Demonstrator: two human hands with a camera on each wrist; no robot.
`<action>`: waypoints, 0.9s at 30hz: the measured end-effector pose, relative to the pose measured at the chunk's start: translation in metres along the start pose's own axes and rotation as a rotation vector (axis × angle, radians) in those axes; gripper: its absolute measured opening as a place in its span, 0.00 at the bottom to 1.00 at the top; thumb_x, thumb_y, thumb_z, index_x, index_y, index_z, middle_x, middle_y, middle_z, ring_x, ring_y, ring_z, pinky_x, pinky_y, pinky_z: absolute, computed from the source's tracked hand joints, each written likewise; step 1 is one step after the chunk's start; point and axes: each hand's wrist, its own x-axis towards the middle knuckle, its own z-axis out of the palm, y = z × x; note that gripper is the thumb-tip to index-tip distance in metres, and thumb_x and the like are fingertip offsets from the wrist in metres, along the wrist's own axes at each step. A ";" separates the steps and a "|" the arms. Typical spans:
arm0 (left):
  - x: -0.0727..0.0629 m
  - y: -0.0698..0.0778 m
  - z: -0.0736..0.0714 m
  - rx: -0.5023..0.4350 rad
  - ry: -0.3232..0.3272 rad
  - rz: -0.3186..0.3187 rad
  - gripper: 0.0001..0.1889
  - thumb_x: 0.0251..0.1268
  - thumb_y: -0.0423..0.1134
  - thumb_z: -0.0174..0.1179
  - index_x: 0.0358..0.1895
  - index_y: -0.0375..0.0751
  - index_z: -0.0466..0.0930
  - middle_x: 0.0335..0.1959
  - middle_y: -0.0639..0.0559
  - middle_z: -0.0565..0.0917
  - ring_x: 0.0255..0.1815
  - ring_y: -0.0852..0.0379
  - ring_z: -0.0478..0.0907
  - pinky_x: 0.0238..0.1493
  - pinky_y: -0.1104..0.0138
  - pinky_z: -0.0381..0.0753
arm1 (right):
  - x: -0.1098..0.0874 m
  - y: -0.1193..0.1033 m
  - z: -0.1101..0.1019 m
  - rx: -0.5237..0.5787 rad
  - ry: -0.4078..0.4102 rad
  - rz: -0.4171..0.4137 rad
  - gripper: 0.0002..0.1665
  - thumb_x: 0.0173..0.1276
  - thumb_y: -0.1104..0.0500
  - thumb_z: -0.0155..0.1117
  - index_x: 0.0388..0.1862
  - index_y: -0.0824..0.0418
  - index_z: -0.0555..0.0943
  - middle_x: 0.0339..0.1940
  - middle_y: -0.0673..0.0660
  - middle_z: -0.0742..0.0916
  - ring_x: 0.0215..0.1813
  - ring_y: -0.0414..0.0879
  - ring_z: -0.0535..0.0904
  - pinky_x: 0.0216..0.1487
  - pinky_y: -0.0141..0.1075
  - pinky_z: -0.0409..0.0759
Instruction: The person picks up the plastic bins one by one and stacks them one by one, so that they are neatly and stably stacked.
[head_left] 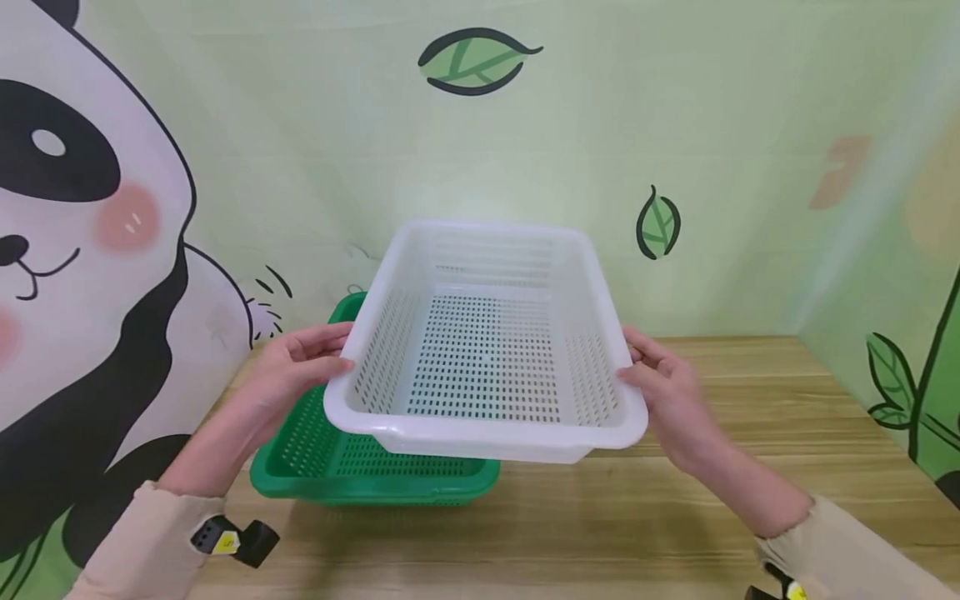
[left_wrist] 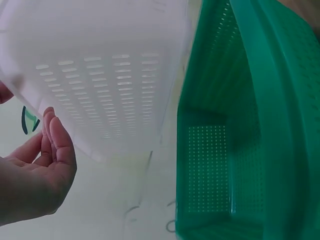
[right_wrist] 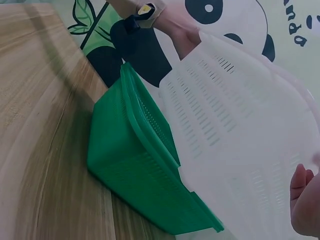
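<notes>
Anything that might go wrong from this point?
The left hand and right hand hold the white basket only by its side rims, so if one slipped, it could tip.
It hangs partly over the green basket, so lowering it straight down might catch that basket's rim and perhaps nudge it along the table.

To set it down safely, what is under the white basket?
The green basket stands on the table, partly under the white basket, which hides the green basket's far right part in the head view.
</notes>
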 end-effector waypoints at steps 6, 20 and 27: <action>-0.005 -0.002 -0.005 0.078 0.038 -0.033 0.33 0.59 0.44 0.60 0.65 0.36 0.61 0.52 0.49 0.76 0.45 0.60 0.77 0.48 0.64 0.76 | 0.008 0.005 0.007 -0.012 -0.016 -0.011 0.34 0.62 0.72 0.46 0.68 0.71 0.54 0.41 0.51 0.73 0.44 0.37 0.75 0.44 0.28 0.77; -0.008 -0.014 -0.022 0.160 0.111 -0.042 0.30 0.61 0.42 0.58 0.64 0.33 0.62 0.43 0.60 0.77 0.42 0.67 0.75 0.44 0.75 0.74 | 0.020 0.015 0.026 0.008 -0.065 -0.039 0.34 0.61 0.73 0.46 0.68 0.70 0.55 0.45 0.56 0.73 0.49 0.42 0.76 0.49 0.34 0.77; -0.012 -0.019 -0.033 0.201 0.137 -0.048 0.31 0.62 0.42 0.56 0.65 0.33 0.60 0.45 0.58 0.75 0.42 0.68 0.73 0.44 0.76 0.73 | 0.025 0.017 0.038 -0.004 -0.078 -0.093 0.34 0.60 0.73 0.48 0.67 0.71 0.57 0.40 0.55 0.71 0.46 0.41 0.74 0.48 0.33 0.77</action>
